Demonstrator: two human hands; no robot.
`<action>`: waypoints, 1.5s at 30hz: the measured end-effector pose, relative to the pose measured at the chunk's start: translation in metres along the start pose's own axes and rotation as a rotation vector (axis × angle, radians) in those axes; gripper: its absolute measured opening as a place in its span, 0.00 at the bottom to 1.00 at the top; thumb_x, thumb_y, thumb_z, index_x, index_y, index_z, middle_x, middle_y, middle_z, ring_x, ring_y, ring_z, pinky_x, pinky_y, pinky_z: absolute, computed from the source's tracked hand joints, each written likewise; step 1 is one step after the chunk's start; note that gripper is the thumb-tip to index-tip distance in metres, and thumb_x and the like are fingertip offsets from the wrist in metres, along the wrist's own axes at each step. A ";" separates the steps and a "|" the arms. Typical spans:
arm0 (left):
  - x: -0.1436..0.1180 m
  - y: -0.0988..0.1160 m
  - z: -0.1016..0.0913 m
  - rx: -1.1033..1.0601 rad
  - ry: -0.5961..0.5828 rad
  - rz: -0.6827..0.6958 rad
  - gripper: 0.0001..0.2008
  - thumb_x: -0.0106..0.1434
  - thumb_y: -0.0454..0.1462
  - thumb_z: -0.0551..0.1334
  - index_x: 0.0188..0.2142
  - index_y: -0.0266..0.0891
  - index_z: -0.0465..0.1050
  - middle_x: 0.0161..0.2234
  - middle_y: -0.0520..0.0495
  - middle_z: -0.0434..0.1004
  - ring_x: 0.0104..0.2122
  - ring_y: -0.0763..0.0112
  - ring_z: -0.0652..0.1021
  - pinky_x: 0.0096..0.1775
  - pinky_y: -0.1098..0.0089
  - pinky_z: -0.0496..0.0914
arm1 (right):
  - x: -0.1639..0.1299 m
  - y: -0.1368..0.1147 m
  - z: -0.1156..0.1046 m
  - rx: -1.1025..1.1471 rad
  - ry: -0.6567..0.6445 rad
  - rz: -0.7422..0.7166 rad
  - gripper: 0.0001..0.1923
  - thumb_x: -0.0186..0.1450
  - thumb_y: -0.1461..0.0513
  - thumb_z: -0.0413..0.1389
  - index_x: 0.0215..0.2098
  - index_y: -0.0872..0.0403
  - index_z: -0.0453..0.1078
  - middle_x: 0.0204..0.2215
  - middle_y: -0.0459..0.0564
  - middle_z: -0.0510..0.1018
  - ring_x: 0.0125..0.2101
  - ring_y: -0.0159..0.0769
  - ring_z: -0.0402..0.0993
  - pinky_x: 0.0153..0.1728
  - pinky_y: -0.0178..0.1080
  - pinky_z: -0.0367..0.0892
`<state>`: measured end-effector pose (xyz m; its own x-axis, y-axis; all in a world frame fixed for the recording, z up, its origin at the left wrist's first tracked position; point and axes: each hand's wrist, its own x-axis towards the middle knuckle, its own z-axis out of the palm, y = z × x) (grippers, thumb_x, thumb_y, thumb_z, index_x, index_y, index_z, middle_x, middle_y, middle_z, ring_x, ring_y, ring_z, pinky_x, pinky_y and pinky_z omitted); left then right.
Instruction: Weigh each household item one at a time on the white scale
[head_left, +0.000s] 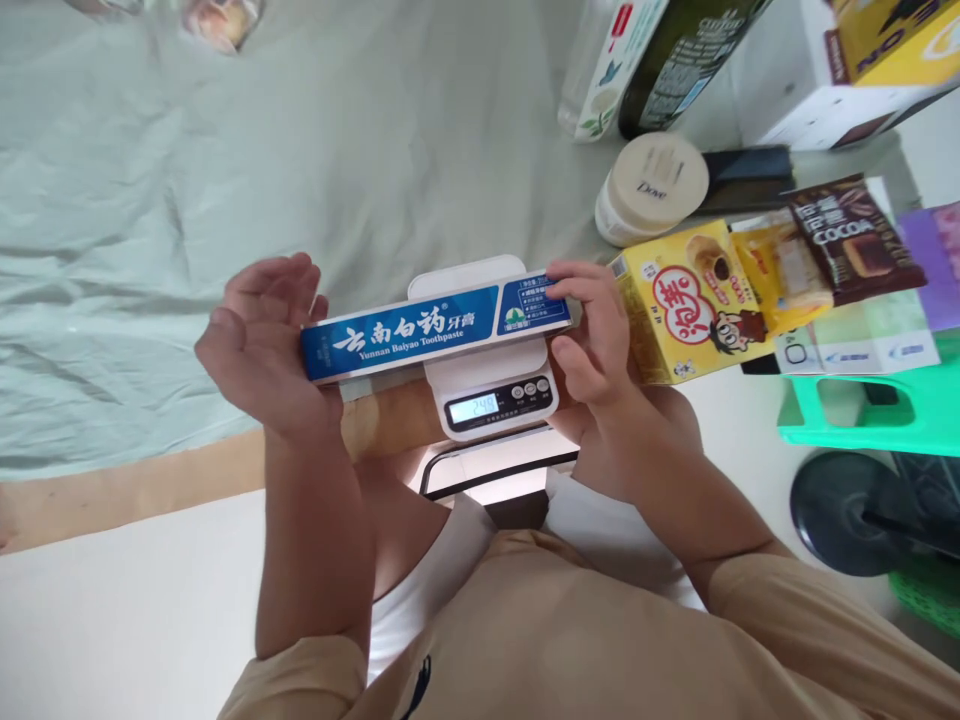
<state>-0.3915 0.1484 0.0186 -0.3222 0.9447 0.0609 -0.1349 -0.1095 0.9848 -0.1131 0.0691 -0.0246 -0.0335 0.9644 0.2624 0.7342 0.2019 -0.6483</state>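
A long blue-and-white toothpaste box (pixel 420 330) lies crosswise over a white digital scale (pixel 487 375), its right end slightly higher in the picture. Whether its weight rests fully on the scale I cannot tell. The lit display appears to read 24.9. At the box's left end is my left hand (pixel 274 345), palm turned inward against the end and fingers loosely apart. My right hand (pixel 596 335) curls around the right end, fingertips on the far edge and thumb on the near side.
Right of my right hand lie a yellow snack box (pixel 694 300), a brown cocoa packet (pixel 855 240) and a cream Dove jar (pixel 656 185). Bottles (pixel 675 70) stand behind. A green stool (pixel 900 400) is at the right. Green cloth (pixel 150 220) covers the table.
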 end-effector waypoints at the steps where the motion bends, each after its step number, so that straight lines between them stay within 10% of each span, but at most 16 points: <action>1: -0.001 0.001 0.002 -0.003 -0.012 -0.016 0.31 0.58 0.63 0.59 0.46 0.43 0.77 0.53 0.42 0.82 0.59 0.47 0.79 0.62 0.50 0.72 | 0.001 -0.004 -0.001 0.047 0.083 0.005 0.23 0.72 0.51 0.46 0.64 0.42 0.62 0.69 0.55 0.70 0.69 0.50 0.71 0.69 0.63 0.73; 6: 0.001 0.004 0.003 -0.010 -0.029 -0.021 0.28 0.58 0.62 0.60 0.43 0.43 0.77 0.50 0.42 0.82 0.54 0.51 0.81 0.55 0.55 0.75 | 0.008 -0.009 -0.003 0.106 0.276 -0.147 0.23 0.68 0.47 0.52 0.57 0.48 0.68 0.59 0.60 0.77 0.62 0.53 0.76 0.62 0.60 0.76; 20: 0.014 -0.010 -0.022 -0.057 -0.118 -0.005 0.24 0.59 0.61 0.63 0.44 0.48 0.76 0.50 0.44 0.80 0.56 0.55 0.82 0.57 0.59 0.76 | 0.040 -0.069 -0.035 -0.305 -0.296 -0.137 0.23 0.69 0.53 0.62 0.62 0.45 0.74 0.62 0.55 0.81 0.61 0.54 0.76 0.63 0.58 0.67; 29: 0.012 0.006 -0.044 -0.224 -0.024 -0.002 0.22 0.60 0.59 0.65 0.39 0.46 0.76 0.44 0.46 0.81 0.50 0.60 0.82 0.53 0.62 0.76 | 0.048 -0.085 -0.025 -0.294 -0.229 -0.165 0.25 0.67 0.53 0.62 0.61 0.48 0.75 0.56 0.57 0.84 0.56 0.54 0.80 0.57 0.57 0.75; 36: 0.023 0.008 -0.065 -0.187 0.104 -0.055 0.12 0.66 0.49 0.59 0.32 0.45 0.68 0.32 0.48 0.76 0.37 0.65 0.79 0.44 0.63 0.74 | 0.089 -0.138 0.031 -0.122 -0.161 0.056 0.27 0.70 0.53 0.58 0.66 0.47 0.68 0.55 0.56 0.81 0.56 0.51 0.78 0.58 0.57 0.78; 45: 0.019 0.014 -0.078 -0.052 0.096 -0.248 0.09 0.71 0.41 0.57 0.37 0.45 0.74 0.49 0.46 0.83 0.51 0.62 0.83 0.48 0.66 0.78 | 0.074 -0.224 0.117 -0.002 -0.285 0.329 0.32 0.75 0.56 0.50 0.75 0.52 0.55 0.59 0.63 0.75 0.64 0.57 0.70 0.64 0.62 0.73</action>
<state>-0.4725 0.1404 0.0208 -0.3598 0.9114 -0.1997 -0.2683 0.1040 0.9577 -0.3589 0.1155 0.0564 0.0171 0.9860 -0.1656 0.7384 -0.1241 -0.6628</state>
